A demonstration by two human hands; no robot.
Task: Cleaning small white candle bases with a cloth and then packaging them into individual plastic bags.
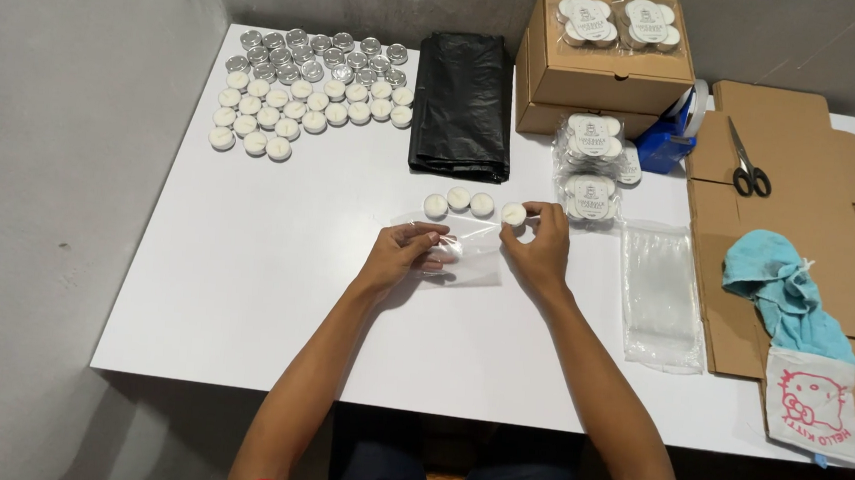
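Note:
A small clear plastic bag (473, 258) lies on the white table (244, 287) in front of me. My left hand (401, 253) pinches its left edge, with a white tealight partly inside the bag at my fingertips. My right hand (539, 246) holds another white tealight (514, 214) between thumb and fingers, just above the bag's right corner. Three more tealights (458, 202) sit in a short row right behind the bag.
Many tealights (302, 91) are grouped at the back left. A folded black plastic bag (463, 102) lies behind. Cardboard boxes (605, 67), packed tealight bags (591, 166), a stack of clear bags (660, 291), flat cardboard (802, 196), scissors (748, 172) and a blue cloth (785, 285) fill the right.

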